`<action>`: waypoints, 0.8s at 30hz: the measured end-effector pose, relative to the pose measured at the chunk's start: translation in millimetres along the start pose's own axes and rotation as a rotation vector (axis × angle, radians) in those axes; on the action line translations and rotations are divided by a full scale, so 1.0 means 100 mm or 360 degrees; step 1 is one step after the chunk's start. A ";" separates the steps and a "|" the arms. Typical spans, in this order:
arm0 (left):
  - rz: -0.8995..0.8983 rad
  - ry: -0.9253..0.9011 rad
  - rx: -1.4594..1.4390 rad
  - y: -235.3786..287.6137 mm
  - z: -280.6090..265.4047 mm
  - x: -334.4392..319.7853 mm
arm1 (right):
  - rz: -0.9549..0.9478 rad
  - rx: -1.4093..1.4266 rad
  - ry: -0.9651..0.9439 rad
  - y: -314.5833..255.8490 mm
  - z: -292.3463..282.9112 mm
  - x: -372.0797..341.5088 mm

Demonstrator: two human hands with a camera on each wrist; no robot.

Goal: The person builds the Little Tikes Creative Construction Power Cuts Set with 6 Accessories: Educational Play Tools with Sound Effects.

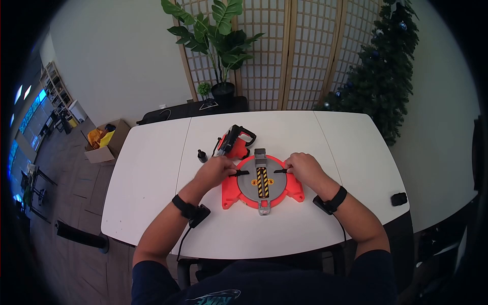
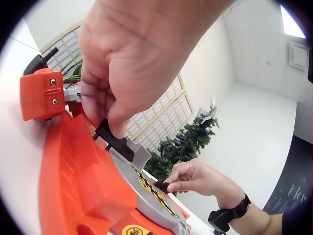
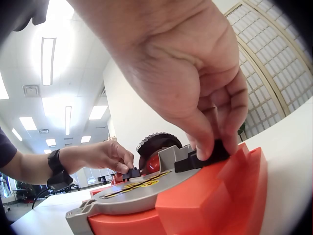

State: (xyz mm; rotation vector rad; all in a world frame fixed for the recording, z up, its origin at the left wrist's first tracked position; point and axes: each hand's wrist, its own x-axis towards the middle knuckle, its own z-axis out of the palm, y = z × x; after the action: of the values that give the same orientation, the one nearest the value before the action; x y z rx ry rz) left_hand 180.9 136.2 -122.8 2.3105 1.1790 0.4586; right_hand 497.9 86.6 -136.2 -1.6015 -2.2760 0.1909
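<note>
- Head view, left of frame: one cardboard box (image 1: 101, 155), on the floor, orange and yellow material inside.
- Left of centre: one small black part (image 1: 202, 155), on the white table (image 1: 140, 178), near the saw unit.
- Upper middle: two plants, namely one small plant (image 1: 204, 89) and, to its right, one large potted plant (image 1: 218, 40).
- Left of centre: left hand (image 1: 213, 171), one of two. Thumb and fingers are closed in a pinch on the left black bar (image 1: 241, 173). The left wrist view shows this grip near its centre, at the disc edge.
- Centre, above the base: one red and black saw unit (image 1: 236, 149), apart from the base in neither wrist view with certainty; contact cannot be told.
- Centre of frame: one orange-red base (image 1: 231, 195), lying on the table. It carries one grey disc (image 1: 246, 189), one striped strip (image 1: 263, 183) and two yellow symbols, one each side of the strip.
- Right of centre: right hand (image 1: 304, 165). Thumb and fingers pinch the right black bar (image 1: 280, 171); the right wrist view confirms the closed grip. Total bars: two, one per hand.
- Upper right: one decorated tree (image 1: 376, 76).
- Right table edge: one small black object (image 1: 399, 199).
</note>
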 end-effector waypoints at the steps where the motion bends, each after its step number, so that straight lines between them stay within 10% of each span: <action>1: 0.0011 0.0030 0.0021 0.00 0.01 -0.01 | 0.0008 0.0009 -0.0004 -0.01 -0.01 0.00; 24: 0.0070 0.0115 0.0142 -0.08 0.12 -0.08 | -0.0011 0.0026 0.0010 -0.01 -0.02 0.00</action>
State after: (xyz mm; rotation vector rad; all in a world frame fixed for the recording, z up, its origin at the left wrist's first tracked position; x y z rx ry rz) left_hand 176.9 130.2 -138.1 2.4183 1.2073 0.5189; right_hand 498.0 86.6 -134.1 -1.5839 -2.2693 0.2018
